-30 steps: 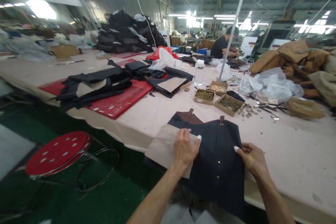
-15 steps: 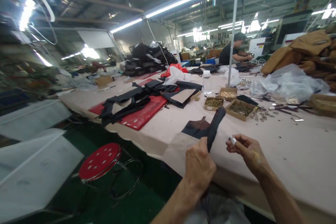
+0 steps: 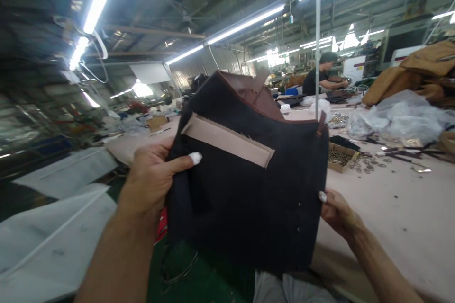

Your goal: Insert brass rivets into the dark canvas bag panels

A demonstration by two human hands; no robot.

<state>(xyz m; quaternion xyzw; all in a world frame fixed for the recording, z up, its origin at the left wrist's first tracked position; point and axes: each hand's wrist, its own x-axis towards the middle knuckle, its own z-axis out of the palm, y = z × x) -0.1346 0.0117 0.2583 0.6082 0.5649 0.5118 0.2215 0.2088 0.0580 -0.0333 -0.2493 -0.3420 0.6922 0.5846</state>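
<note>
A wide dark fabric piece (image 3: pixel 245 208) with a brown-trimmed upper edge is spread upright in front of me. Across its upper part runs a pale beige strip (image 3: pixel 229 142), and a brown panel (image 3: pixel 252 92) shows behind the curved top edge. My left hand (image 3: pixel 152 175) grips the left side, its white-wrapped thumb lying on the front. At the right edge, my right hand (image 3: pixel 337 210) pinches the fabric; one of its digits also has a white wrapping. The fingers behind the cloth are hidden.
On the pale table (image 3: pixel 377 213) to the right are a box of small metal parts (image 3: pixel 339 157), loose rings (image 3: pixel 368 164) and clear plastic bags (image 3: pixel 405 116). A pole (image 3: pixel 317 42) rises behind the fabric. Farther back sits a person (image 3: pixel 320 78). White sheet-sided bins (image 3: pixel 60 236) stand at left.
The dark fabric piece has come up off the table and is opened out before me. My left hand has moved left with it, and my right hand now grips its right edge.
</note>
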